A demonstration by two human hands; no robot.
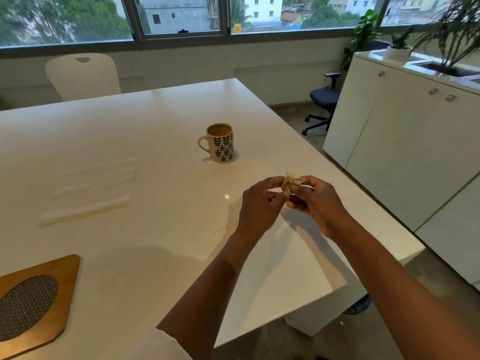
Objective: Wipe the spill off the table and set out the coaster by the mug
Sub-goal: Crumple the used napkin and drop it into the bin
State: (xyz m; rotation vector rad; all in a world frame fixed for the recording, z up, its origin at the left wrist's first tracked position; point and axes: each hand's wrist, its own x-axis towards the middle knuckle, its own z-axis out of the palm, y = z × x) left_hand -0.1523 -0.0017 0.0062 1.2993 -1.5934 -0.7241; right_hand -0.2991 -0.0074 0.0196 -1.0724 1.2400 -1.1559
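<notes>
A cream mug (220, 142) with a dark leaf pattern stands on the white table (130, 131), brown liquid inside, handle to the left. Nearer to me, above the table, my left hand (259, 203) and my right hand (318, 203) both pinch a small crumpled, stained tissue (291, 182) between their fingertips. A wooden coaster (33, 302) with a woven oval centre lies at the table's near left edge, far from the mug. No spill shows on the surface around the mug.
A flat white sheet (91, 189), perhaps folded tissue, lies left of centre on the table. A white chair (83, 76) stands at the far side. White cabinets (415, 141) with plants line the right, with a dark office chair (324, 105) beside them.
</notes>
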